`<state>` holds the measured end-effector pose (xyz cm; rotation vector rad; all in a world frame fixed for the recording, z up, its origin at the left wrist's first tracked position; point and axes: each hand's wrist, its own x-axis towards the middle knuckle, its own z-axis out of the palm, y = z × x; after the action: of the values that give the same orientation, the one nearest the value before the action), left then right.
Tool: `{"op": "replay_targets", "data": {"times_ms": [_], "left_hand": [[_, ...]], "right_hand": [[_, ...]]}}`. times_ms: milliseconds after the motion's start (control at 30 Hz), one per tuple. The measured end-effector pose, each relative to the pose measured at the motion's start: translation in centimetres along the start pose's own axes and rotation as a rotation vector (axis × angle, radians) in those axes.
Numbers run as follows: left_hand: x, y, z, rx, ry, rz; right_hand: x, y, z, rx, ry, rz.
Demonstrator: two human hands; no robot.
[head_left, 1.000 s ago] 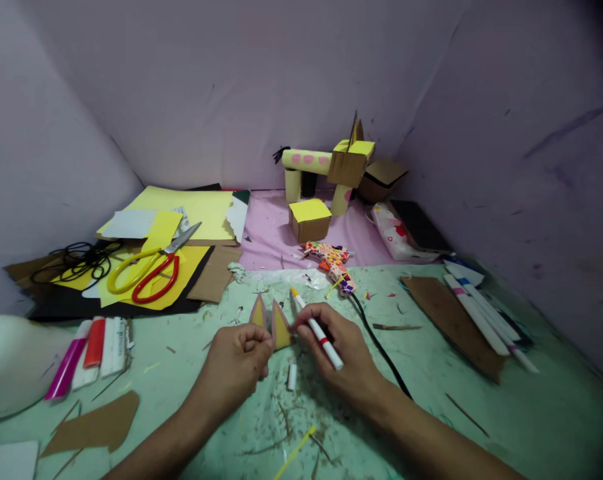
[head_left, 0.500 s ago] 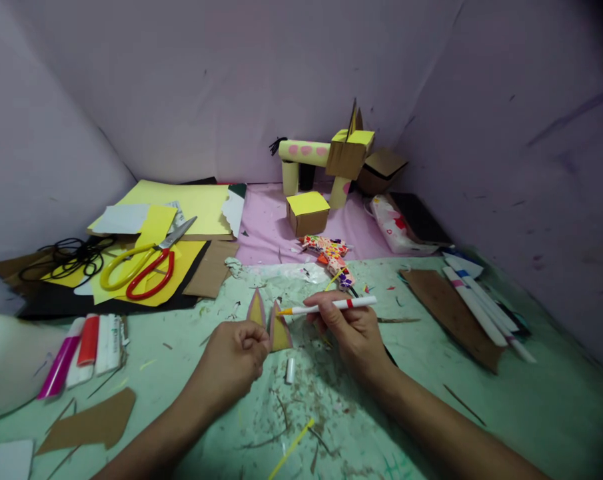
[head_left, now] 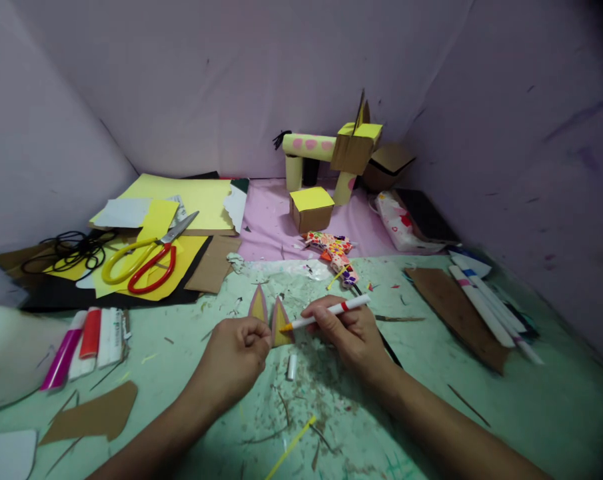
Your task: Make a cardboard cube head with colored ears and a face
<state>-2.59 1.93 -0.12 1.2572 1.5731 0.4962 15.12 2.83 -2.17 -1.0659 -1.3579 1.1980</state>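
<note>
My right hand holds a white marker with a red band, its orange tip touching a pointed cardboard piece. That piece is yellow-brown inside with a pinkish border. A second similar piece lies to its left, its base covered by my left hand. My left fingers are closed in a pinch at the lower edges of the pieces; exactly which edge they grip is hidden. Just below the pieces lies a small white marker cap.
Yellow-and-red scissors rest on stacked paper at left, above several markers. A spotted cardboard animal and a yellow-topped box stand at the back, behind a patterned glue gun. Brown cardboard and white markers lie right.
The marker tip has moved down the right-hand pointed piece, and the marker is more tilted. My left hand stays in place. The whole view has shifted slightly.
</note>
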Motion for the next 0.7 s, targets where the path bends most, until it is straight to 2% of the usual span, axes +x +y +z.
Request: {"op": "replay_targets", "data": {"times_ms": [133, 367, 633, 700], "left_hand": [[-0.05, 0.07, 0.02, -0.005, 0.001, 0.009], [-0.16, 0.25, -0.05, -0.006, 0.000, -0.007], [-0.02, 0.16, -0.05, 0.004, 0.003, 0.003], [0.00, 0.08, -0.06, 0.000, 0.002, 0.003]], "right_hand": [[-0.08, 0.06, -0.06, -0.007, -0.023, 0.013], [0.11, 0.42, 0.03, 0.016, 0.085, -0.023], [-0.15, -0.02, -0.20, -0.041, -0.048, 0.009], [-0.13, 0.04, -0.20, -0.034, -0.037, 0.002]]}}
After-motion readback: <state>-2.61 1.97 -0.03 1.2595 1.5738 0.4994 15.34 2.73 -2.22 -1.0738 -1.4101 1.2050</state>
